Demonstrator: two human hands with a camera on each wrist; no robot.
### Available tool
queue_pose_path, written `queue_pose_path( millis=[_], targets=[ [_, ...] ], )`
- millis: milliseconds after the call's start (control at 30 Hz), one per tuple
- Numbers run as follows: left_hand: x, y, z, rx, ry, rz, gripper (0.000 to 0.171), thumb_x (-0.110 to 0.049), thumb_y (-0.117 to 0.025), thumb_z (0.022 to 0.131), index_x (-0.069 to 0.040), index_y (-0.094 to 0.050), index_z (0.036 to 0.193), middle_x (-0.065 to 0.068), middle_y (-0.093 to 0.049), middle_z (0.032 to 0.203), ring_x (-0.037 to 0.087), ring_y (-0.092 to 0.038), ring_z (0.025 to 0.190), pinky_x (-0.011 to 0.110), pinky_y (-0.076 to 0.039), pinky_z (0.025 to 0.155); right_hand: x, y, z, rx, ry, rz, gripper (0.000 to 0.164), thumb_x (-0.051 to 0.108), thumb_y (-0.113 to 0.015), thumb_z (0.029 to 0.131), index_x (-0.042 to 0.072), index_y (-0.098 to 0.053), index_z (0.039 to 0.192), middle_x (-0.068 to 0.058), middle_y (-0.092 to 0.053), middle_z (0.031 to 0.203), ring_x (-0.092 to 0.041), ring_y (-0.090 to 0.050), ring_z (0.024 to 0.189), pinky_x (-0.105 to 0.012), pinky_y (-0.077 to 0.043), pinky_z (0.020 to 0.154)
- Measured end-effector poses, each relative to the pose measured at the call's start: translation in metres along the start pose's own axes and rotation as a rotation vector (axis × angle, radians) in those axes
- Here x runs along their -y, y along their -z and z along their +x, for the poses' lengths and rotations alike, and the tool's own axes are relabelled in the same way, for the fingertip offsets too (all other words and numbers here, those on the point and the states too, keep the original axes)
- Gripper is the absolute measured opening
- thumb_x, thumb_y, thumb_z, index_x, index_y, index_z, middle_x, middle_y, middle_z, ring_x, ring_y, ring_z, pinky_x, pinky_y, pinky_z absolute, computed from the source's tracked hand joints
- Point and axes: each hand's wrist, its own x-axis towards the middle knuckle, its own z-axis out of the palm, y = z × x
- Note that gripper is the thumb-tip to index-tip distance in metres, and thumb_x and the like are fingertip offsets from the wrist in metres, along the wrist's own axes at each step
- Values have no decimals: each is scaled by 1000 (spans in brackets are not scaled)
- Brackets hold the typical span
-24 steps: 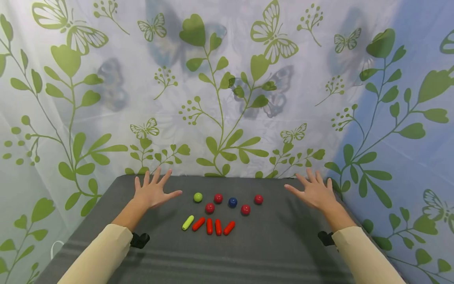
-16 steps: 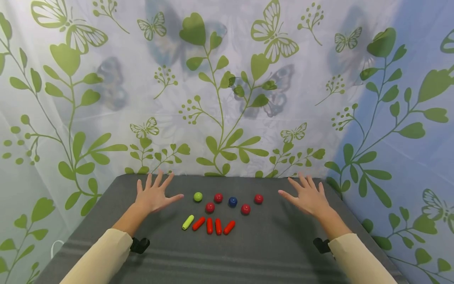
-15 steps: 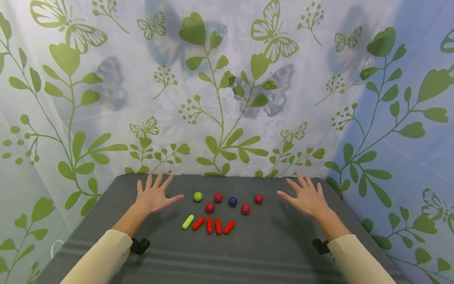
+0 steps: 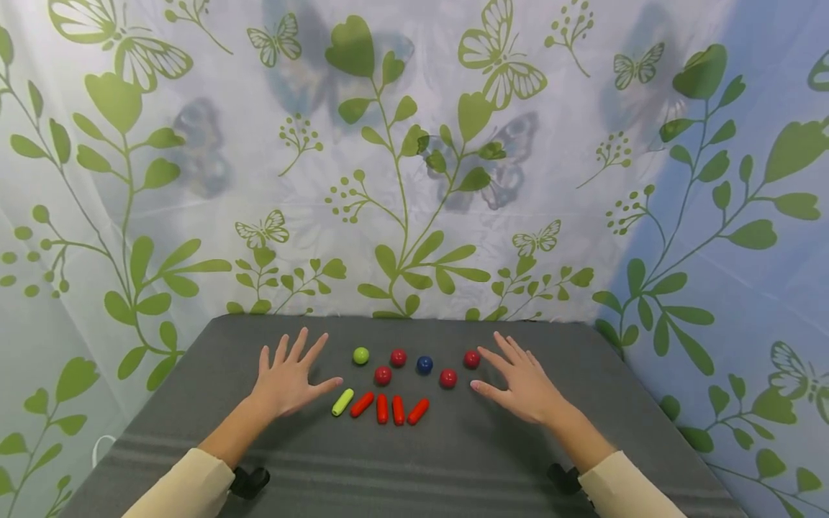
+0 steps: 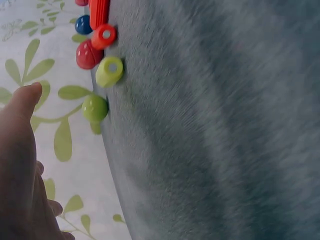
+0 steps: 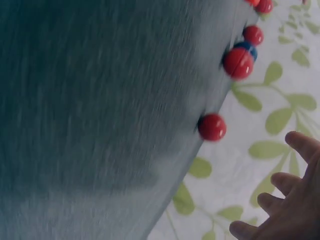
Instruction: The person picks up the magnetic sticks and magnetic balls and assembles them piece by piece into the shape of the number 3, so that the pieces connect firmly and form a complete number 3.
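My left hand hovers with spread fingers to the left of a yellow-green rod and a green ball; it holds nothing. On the other side my right hand, fingers likewise spread, is nearest a red ball and appears apart from it. Between the hands lie more red balls and one blue ball. In front of the balls several red rods form a loose row with the yellow-green one. The right wrist view shows a red ball near the table edge, beyond reach of the fingertips.
A dark grey cloth-covered table carries everything. Behind it and along both sides hangs a pale curtain printed with green leaves and butterflies. Each wrist wears a black strap-on device. A white loop shows at the left table edge.
Both hands have moved inward and a little nearer the front, the right one farther, coming close to the rightmost red ball. The balls and rods have stayed in place.
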Motion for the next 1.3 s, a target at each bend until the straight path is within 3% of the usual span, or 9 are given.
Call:
queue_pose_path(
  millis=[367, 600, 800, 1000, 1167, 1300],
  targets=[
    [-9, -9, -20, -19, -12, -100, 91, -75, -54, 91, -26, -29, 163, 20, -23, 169, 53, -23, 152, 77, -13, 116, 34, -13, -5, 62, 77, 104, 78, 73, -55, 92, 28, -46, 155, -3, -22, 171, -36, -21, 158, -69, -26, 118],
    [-18, -10, -33, -34, -12, -158, 89, -73, -55, 93, -24, -30, 162, 20, -27, 168, 51, -29, 150, 77, -21, 113, 47, -21, -3, 159, 82, 259, 75, 71, -57, 92, 31, -46, 155, 7, -24, 170, -30, -25, 157, -63, -35, 116],
    [-25, -13, -41, -36, -35, -210, 87, -69, -57, 94, -22, -31, 162, 22, -28, 166, 51, -31, 149, 77, -23, 112, 53, -29, 1, 225, 114, 360, 70, 68, -61, 93, 33, -48, 152, 6, -30, 167, -29, -31, 154, -61, -35, 117],
    [-34, -15, -48, -17, -50, -285, 87, -64, -64, 92, -20, -35, 160, 22, -32, 165, 51, -32, 148, 78, -25, 109, 59, -32, 5, 247, 165, 419, 68, 61, -64, 94, 26, -51, 151, -6, -38, 164, -29, -41, 149, -60, -39, 114],
    [-41, -18, -53, 24, -40, -346, 87, -60, -69, 91, -19, -35, 160, 20, -34, 164, 46, -35, 149, 77, -28, 109, 63, -35, 9, 284, 203, 479, 67, 56, -68, 94, 16, -55, 147, -2, -51, 155, -24, -52, 140, -51, -50, 107],
    [-48, -18, -57, 55, -34, -420, 86, -54, -73, 90, -18, -37, 159, 18, -38, 162, 44, -37, 148, 77, -29, 108, 64, -37, 12, 319, 196, 553, 61, 45, -73, 94, 10, -59, 142, -2, -58, 147, -27, -59, 130, -42, -58, 97]
  ],
)
